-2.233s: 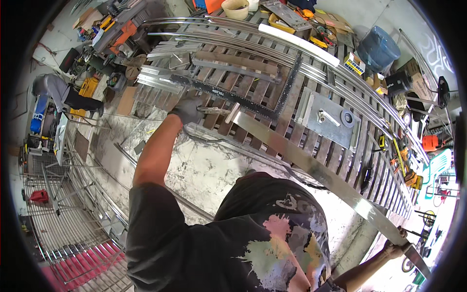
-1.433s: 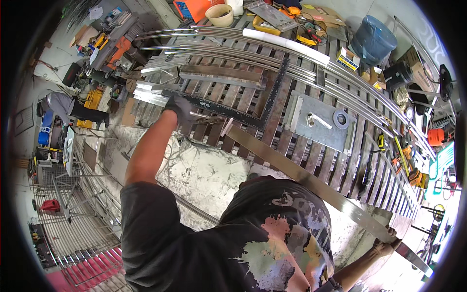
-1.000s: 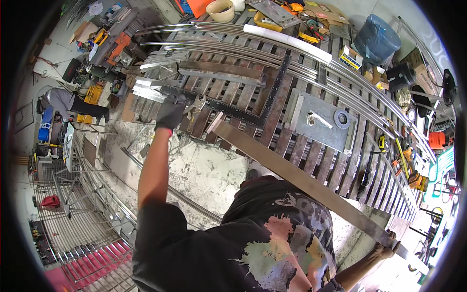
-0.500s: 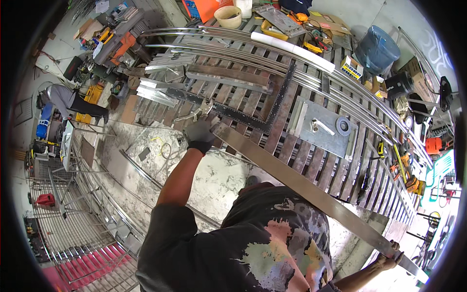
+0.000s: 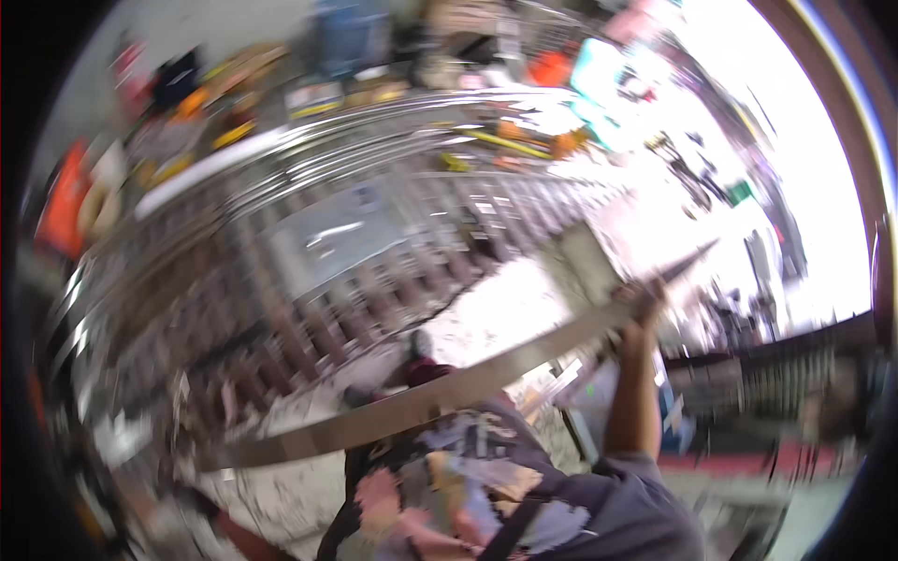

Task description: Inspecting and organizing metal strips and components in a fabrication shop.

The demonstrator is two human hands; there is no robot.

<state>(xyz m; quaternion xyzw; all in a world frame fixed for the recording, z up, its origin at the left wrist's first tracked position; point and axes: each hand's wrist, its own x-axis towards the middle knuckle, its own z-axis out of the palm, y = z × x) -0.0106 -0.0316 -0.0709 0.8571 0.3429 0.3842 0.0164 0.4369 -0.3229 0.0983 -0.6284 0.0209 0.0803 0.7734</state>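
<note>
I anchor on the slatted bench point(image 5: 323, 338); heavy blur, so outlines are rough. Long flat metal bar point(image 5: 374, 417) sits on the bench's near side, between it and the shirt point(image 5: 454, 477), right end tilted up in my view. Right hand point(image 5: 644, 301) has fingers wrapped round the bar toward its right end, off the bench's near right corner. Left hand point(image 5: 192, 500), dark-gloved, is beside the bar's left end, near the bench's left; I can't tell its grip. Grey plate point(image 5: 341, 252) on the bench, shiny metal tubes point(image 5: 365, 154) along its far side, blue bin point(image 5: 351, 37) beyond.
</note>
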